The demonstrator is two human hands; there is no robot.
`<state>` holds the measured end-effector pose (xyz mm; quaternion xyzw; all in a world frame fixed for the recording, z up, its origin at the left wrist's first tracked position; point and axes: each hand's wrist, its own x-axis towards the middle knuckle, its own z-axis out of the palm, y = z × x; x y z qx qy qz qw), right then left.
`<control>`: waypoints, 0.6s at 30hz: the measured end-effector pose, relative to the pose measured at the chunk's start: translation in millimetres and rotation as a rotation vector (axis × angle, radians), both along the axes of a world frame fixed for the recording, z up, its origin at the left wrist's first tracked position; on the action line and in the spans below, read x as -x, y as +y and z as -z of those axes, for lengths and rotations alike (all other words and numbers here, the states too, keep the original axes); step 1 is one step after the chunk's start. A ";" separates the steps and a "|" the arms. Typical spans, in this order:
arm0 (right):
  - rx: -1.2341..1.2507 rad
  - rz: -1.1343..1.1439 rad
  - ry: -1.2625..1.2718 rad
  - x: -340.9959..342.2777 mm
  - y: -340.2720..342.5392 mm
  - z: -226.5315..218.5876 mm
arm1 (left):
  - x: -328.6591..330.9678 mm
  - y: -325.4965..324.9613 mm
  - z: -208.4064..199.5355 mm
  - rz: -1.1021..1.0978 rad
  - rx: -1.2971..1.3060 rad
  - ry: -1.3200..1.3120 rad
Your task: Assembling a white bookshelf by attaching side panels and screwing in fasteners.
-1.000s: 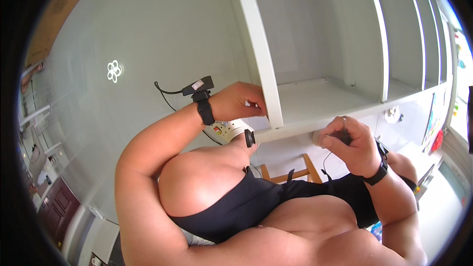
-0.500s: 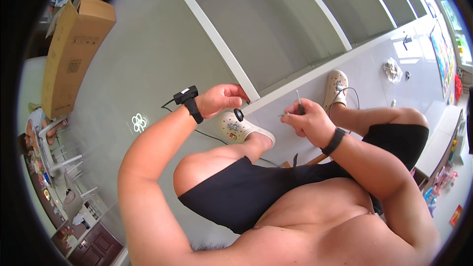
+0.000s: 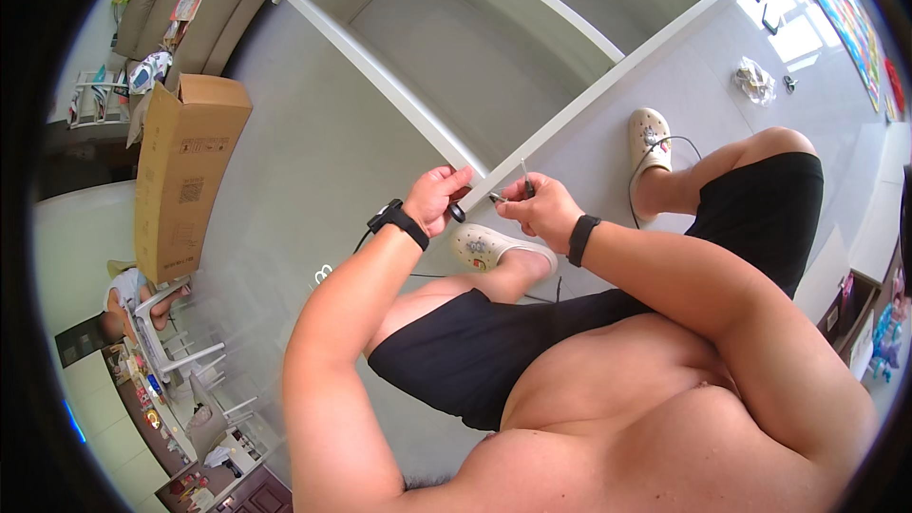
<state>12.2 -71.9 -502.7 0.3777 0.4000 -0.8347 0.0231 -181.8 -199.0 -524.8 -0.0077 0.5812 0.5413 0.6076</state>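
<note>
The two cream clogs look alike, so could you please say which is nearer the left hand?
The left foot's clog, pictured below and right of the left hand; the right foot's clog sits farther off.

Past the white rail [image 3: 560,123], the compartment [image 3: 456,47] is open.

Smooth, painted-looking frame on the shelving unit [image 3: 570,114], the floor [image 3: 313,180] gleams glossy, the box [image 3: 190,199] shows matt cardboard, the shorts [image 3: 456,351] matt cloth, the clogs [image 3: 478,245] smooth plastic!
</note>
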 end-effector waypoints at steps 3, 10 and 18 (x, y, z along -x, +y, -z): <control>-0.150 -0.066 -0.029 3.1 -3.1 -2.9 | -1.2 2.2 0.7 -0.017 -0.015 0.004; -0.365 -0.113 -0.016 4.6 -10.7 4.0 | -0.8 0.7 1.9 -0.037 -0.013 -0.005; -0.340 -0.101 -0.061 10.6 -16.3 -1.2 | 4.2 -3.7 -3.8 -0.020 -0.028 -0.033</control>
